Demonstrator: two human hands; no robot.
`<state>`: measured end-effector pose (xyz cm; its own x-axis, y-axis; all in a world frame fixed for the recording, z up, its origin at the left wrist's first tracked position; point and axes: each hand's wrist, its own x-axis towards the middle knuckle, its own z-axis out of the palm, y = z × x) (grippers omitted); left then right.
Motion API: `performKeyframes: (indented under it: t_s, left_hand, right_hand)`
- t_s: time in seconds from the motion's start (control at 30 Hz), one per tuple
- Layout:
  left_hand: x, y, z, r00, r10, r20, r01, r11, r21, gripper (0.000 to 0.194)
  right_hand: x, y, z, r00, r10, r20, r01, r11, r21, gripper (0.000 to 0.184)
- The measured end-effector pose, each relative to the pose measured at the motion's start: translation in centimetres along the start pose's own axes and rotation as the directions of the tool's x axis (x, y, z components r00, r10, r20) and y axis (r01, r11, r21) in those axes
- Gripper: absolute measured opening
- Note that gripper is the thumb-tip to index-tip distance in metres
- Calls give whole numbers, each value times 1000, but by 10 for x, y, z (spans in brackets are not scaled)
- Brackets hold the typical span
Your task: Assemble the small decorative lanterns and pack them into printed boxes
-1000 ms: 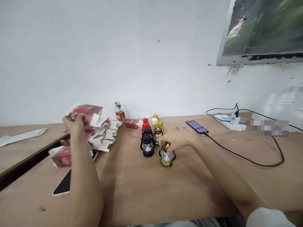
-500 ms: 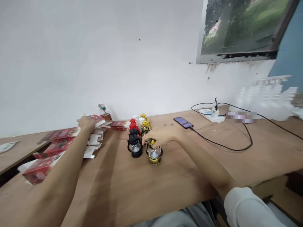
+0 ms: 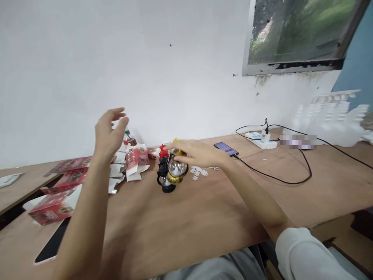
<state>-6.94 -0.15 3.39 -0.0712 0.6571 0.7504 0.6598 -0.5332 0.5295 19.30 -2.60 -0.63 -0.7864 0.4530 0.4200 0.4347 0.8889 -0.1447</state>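
Note:
My left hand is raised in front of the wall, fingers apart and nothing in it. Below and right of it, a red and white cardboard box stands with its flaps open. My right hand grips a small gold lantern with a clear globe, lifted off the table and slightly tilted. Behind it, black lanterns and a red lantern stand close together, partly hidden by the hand and the gold one.
More red boxes lie in rows at the left, beside a dark phone or tablet. Small white pieces lie right of the lanterns. Further right are a plugged-in phone, a power strip, a black cable and white plastic bottles.
My left hand has let go of a box, now standing nearer the lanterns, and risen. My right hand has lifted the gold lantern up and to the left, uncovering the white pieces.

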Motion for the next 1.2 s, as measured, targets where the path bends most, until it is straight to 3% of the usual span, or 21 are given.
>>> performKeyframes:
  t_s: [0.1,0.2,0.3,0.37,0.47,0.67,0.73,0.87,1.0,1.07,1.2]
  left_hand:
    - [-20,39,8,968,188,166,-195,981,24,48]
    - [-35,59,17,905,158,396,-198,978,62,67]
    - [-41,65,28,847,151,511,-231,968,96,83]
    - [-42,67,37,843,190,503,-269,959,88,80]
    - [-46,70,47,863,212,459,-291,951,107,66]
    - [-50,73,50,937,96,335,-211,921,328,46]
    - [-49,73,50,952,53,302,-173,906,387,45]
    - [-48,72,51,965,6,263,-135,868,478,45]
    - [-47,69,49,967,-5,256,-138,831,539,44]
    - [-47,68,47,962,-10,272,-148,819,554,43]
    - [-46,68,46,944,-29,328,-169,813,558,42]
  right_hand:
    - [-3,7,-6,964,-36,-262,29,999,-32,36]
    - [-5,13,-10,879,-60,-472,43,998,-47,33]
    - [-6,15,-12,783,-75,-617,84,996,-13,30]
    - [-5,13,-11,734,-79,-674,125,992,19,28]
    - [-4,11,-9,703,-77,-707,149,988,41,25]
    - [0,12,-1,584,-10,-812,-36,999,-39,13]
    - [2,11,3,613,2,-790,-92,993,-68,10]
    - [5,3,10,736,21,-676,-145,981,-127,8]
    - [6,-3,13,823,63,-564,-165,977,-133,5]
    - [6,-3,13,848,85,-524,-177,976,-128,7]
    - [7,1,13,846,116,-520,-225,962,-152,10]
